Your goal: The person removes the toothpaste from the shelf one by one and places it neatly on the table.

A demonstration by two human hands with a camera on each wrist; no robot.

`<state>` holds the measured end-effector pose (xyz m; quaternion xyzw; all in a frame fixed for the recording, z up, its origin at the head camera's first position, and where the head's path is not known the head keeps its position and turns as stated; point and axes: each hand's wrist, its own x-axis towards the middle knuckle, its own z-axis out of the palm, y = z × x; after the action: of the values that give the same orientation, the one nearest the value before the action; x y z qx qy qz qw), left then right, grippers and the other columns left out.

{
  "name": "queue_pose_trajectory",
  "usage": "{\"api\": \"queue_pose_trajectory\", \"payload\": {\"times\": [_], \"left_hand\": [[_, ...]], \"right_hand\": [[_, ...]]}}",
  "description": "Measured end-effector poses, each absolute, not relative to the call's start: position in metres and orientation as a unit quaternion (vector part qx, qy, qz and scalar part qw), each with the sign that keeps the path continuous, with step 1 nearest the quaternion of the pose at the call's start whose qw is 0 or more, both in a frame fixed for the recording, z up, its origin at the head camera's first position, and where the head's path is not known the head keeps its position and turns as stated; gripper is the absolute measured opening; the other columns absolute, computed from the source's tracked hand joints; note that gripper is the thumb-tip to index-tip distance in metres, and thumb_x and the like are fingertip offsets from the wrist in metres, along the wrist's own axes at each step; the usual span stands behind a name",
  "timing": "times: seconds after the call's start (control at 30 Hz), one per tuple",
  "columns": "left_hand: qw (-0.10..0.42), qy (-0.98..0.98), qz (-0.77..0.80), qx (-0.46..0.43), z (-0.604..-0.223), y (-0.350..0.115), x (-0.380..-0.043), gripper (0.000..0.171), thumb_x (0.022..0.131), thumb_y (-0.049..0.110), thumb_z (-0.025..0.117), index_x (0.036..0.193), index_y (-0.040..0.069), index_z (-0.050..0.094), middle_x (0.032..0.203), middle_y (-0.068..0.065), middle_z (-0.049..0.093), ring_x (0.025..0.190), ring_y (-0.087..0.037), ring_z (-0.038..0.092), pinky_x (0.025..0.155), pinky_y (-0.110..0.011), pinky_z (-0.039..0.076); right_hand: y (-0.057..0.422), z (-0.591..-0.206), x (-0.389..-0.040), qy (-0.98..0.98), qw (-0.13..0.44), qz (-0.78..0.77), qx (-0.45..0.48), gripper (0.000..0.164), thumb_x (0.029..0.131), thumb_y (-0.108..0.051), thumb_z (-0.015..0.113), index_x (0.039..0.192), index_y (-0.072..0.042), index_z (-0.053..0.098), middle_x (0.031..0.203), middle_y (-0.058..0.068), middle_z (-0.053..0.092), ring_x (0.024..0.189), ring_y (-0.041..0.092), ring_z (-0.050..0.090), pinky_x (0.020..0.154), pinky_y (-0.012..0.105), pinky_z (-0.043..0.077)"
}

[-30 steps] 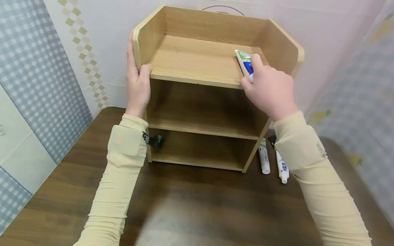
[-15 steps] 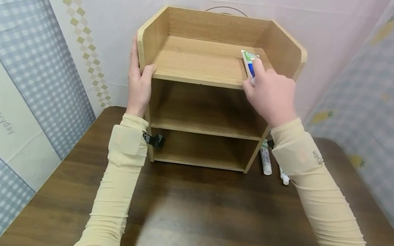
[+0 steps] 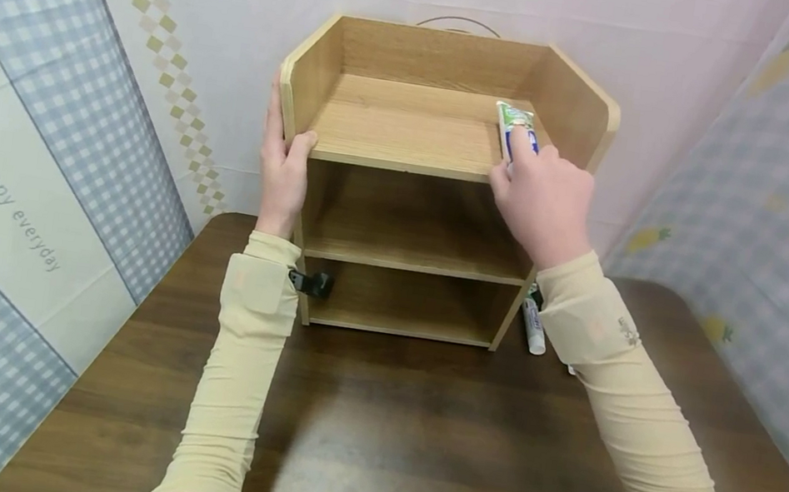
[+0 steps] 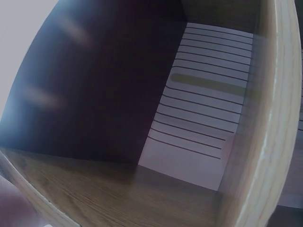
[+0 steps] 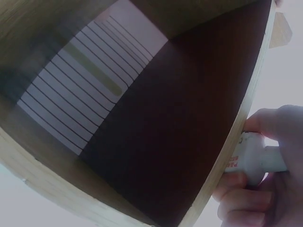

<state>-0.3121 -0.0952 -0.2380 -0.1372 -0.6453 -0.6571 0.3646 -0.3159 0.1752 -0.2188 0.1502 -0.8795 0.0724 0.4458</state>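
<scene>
A small wooden shelf unit (image 3: pixel 410 135) with a raised rim around its top stands at the back of the table. My left hand (image 3: pixel 287 172) grips its left side, thumb at the front edge of the top board and fingers along the outside. On the right of the top board, my right hand (image 3: pixel 545 200) holds a white, green and blue toothpaste tube (image 3: pixel 507 117) near its capped end. That tube (image 5: pixel 251 158) shows between thumb and fingers in the right wrist view, beside the board edge. Part of it is hidden by the hand.
Right of the unit, another toothpaste tube (image 3: pixel 536 331) lies on the dark wooden table (image 3: pixel 369 427). A further white tube (image 3: pixel 570 370) is mostly hidden behind my right sleeve. Patterned cloth hangs at the back and both sides.
The toothpaste tube has shifted to the right along the top board with my right hand, and more of its printed face now shows. My left hand keeps its grip on the unit.
</scene>
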Motion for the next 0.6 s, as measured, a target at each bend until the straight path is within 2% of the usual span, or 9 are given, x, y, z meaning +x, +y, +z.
{"api": "queue_pose_trajectory", "payload": {"times": [0.33, 0.6], "left_hand": [[0.364, -0.650, -0.651, -0.144, -0.238, -0.096, -0.310, 0.074, 0.087, -0.003, 0.039, 0.156, 0.012, 0.018, 0.162, -0.002, 0.021, 0.141, -0.002, 0.027, 0.114, -0.018, 0.024], [0.367, -0.652, -0.648, -0.142, -0.238, -0.096, -0.309, 0.073, 0.087, -0.002, 0.039, 0.156, 0.009, 0.018, 0.163, -0.004, 0.021, 0.143, -0.005, 0.026, 0.114, -0.019, 0.023]], "right_hand": [[0.176, -0.222, -0.311, -0.874, 0.457, 0.068, 0.154, 0.017, 0.088, -0.017, 0.047, 0.092, -0.001, 0.052, 0.066, 0.025, 0.056, 0.050, 0.042, 0.053, 0.043, 0.054, 0.039], [0.179, -0.232, -0.301, -0.858, 0.483, 0.067, 0.163, 0.017, 0.089, -0.018, 0.049, 0.094, -0.001, 0.052, 0.069, 0.025, 0.056, 0.054, 0.041, 0.055, 0.041, 0.052, 0.039]]}}
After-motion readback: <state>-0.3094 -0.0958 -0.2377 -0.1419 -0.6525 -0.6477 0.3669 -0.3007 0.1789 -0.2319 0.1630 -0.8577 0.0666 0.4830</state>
